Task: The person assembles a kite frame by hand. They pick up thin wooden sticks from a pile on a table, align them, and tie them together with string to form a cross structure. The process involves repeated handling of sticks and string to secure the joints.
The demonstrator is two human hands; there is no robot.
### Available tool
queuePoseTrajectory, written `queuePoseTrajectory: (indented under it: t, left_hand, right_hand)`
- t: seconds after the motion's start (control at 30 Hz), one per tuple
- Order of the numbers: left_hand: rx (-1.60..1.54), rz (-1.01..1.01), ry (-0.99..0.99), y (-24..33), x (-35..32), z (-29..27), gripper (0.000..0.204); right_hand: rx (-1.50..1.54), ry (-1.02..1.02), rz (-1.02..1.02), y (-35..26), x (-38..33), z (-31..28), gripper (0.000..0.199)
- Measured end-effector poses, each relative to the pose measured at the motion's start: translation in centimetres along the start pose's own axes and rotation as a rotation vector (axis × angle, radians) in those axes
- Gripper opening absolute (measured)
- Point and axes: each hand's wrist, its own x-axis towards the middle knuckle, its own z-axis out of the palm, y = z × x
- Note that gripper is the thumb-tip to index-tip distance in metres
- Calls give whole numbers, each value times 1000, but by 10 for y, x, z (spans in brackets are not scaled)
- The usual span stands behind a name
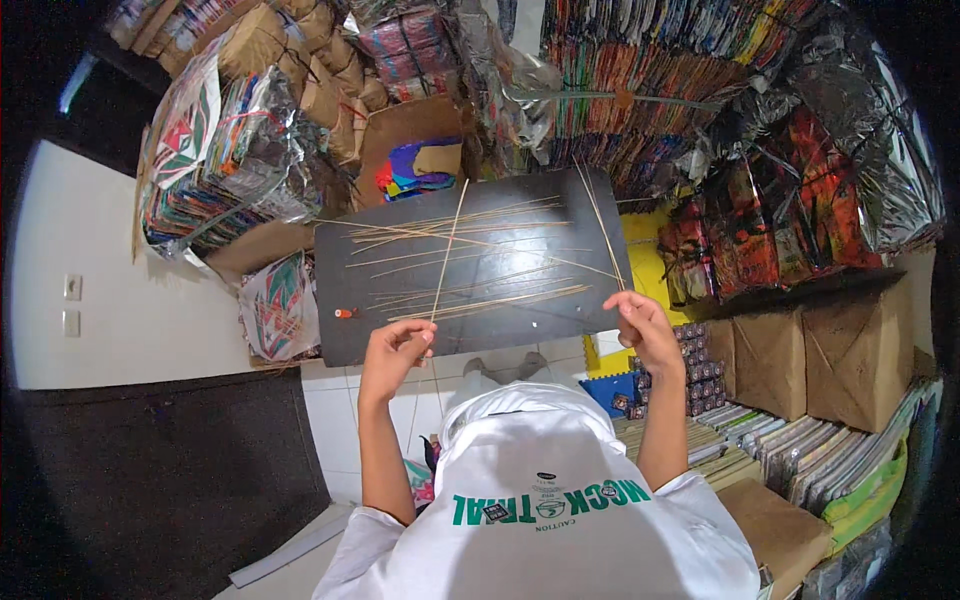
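Note:
My left hand [398,348] is closed at the near left edge of the dark table [400,285]. It pinches one thin bamboo stick [451,245], which points up and away over the tabletop. At the right edge of the table my right hand [646,330] has its fingers curled at the near ends of a few thin bamboo sticks [600,215] and appears to grip them. Between my hands, several loose bamboo sticks [480,304] lie roughly crosswise, some crossing each other. A small orange-and-white spool-like item [345,313] sits near the left edge.
Tied stacks of colourful flat sheets [630,110] stand behind the table, with another bundle [240,140] at left. An opened cardboard box [415,125] holds bright pieces. Wrapped red packs [770,210] and brown parcels [850,345] crowd the right. A dark mat [160,470] covers floor at left.

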Motion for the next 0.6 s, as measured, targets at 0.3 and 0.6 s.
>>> queuePoseTrajectory:
  t: [0.3, 0.6]
  left_hand:
    - [43, 51, -72, 0, 8, 21, 19]
    - [253, 170, -135, 7, 56, 42, 16]
  right_hand:
    - [-293, 289, -167, -5, 1, 3, 23]
    - [-657, 308, -69, 42, -16, -19, 20]
